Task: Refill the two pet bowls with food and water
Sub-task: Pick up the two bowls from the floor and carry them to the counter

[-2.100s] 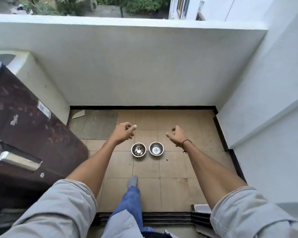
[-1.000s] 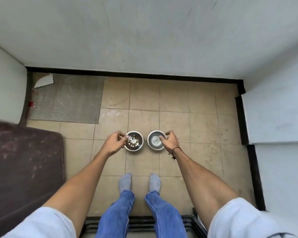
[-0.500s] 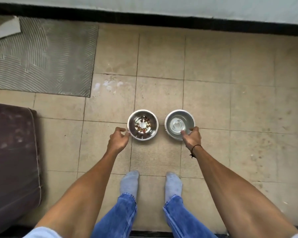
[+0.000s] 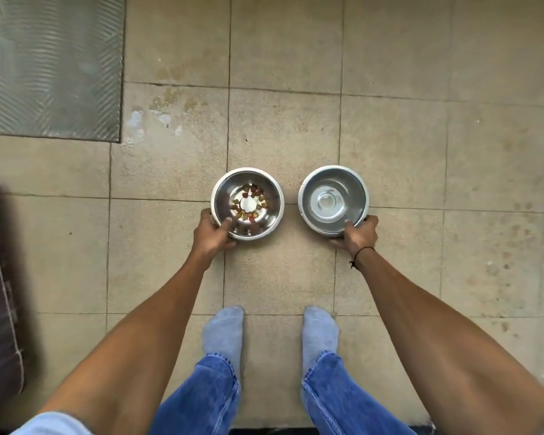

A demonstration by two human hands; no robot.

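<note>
Here the person stands bent over two steel bowls set side by side on the tiled floor (image 4: 390,136), and each hand has one by its near rim. The left hand (image 4: 212,235) grips the food bowl (image 4: 247,203) at about its seven o'clock edge, thumb hooked over the lip into the bowl and the fingers curled under the outside wall. The right hand (image 4: 358,235) grips the water bowl (image 4: 333,200) at about its five o'clock edge in the same way, thumb over the rim and fingers wrapped beneath. The food bowl holds only a thin ring of kibble (image 4: 250,202) round its raised centre; the water bowl looks nearly dry, though a shallow film of water cannot be ruled out from this view. Seen from the socked feet (image 4: 223,332), both bowls lie straight ahead at twelve o'clock, the food bowl a little to eleven and the water bowl a little to one, apart from each other with bare tile between. Each bowl sits directly beyond its own hand, toward twelve o'clock from the grip, so neither arm needs to cross: the likely next move is a straight lift of both together. Being round, the bowls have no long axis to mind, but a hold on one edge leaves the far side free to dip, so the kibble could slide out unless the rims are kept level. A grey ribbed mat (image 4: 51,67) lies at ten o'clock, well apart.
</note>
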